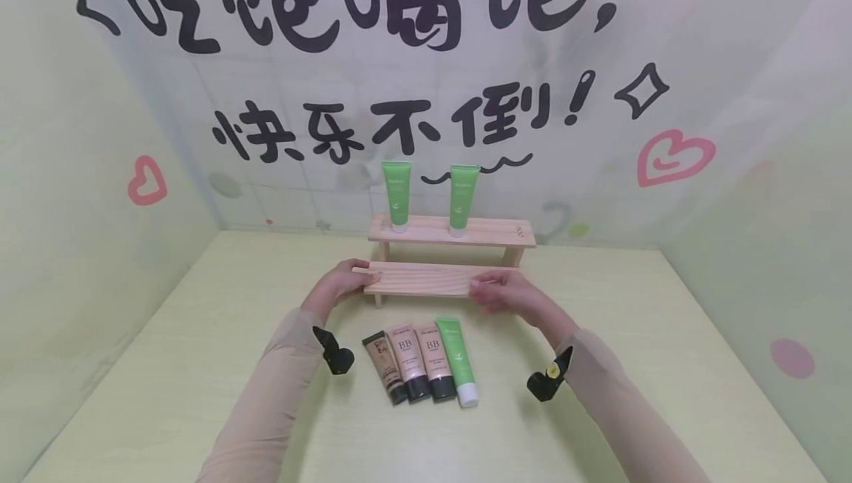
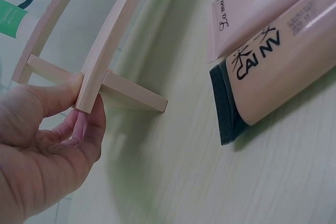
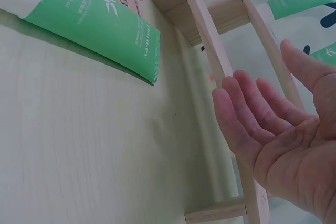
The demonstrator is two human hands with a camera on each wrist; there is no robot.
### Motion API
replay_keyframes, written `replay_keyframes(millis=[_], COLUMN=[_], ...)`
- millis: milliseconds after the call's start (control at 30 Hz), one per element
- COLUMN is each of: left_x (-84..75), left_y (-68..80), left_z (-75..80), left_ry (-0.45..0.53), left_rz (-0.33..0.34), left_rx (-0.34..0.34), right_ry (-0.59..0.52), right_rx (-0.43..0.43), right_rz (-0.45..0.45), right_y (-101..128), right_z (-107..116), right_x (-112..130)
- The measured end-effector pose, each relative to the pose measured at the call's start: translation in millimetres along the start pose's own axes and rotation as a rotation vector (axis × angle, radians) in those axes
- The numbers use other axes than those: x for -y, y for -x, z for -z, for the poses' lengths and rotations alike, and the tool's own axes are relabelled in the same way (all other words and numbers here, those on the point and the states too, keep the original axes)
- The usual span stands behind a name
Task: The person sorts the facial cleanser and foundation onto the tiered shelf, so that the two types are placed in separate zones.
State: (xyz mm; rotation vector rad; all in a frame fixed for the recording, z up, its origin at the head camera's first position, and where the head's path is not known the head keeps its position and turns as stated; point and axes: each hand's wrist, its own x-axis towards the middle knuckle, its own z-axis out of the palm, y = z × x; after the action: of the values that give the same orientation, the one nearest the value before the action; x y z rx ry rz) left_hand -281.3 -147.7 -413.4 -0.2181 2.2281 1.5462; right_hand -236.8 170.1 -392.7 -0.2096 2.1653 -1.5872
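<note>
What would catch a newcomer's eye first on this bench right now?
Probably the two-step wooden rack at the middle of the table, with the left hand pinching the lower shelf's left end and the right hand open at its right end. Two green tubes stand on the upper shelf, while four tubes, three beige and one green, lie side by side on the table in front of the rack.
</note>
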Motion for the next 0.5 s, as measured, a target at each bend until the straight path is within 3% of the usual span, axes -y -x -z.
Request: replay_keyframes(millis=[500], left_x=[-1.6], left_y=[0.5], left_z=[-0.3], left_ry=[0.037], left_rz=[0.005], left_rx=[0.008], right_ry=[0.017], right_rx=[0.118], right_rz=[-0.031], right_y=[6], right_z=[-5], right_x=[-14])
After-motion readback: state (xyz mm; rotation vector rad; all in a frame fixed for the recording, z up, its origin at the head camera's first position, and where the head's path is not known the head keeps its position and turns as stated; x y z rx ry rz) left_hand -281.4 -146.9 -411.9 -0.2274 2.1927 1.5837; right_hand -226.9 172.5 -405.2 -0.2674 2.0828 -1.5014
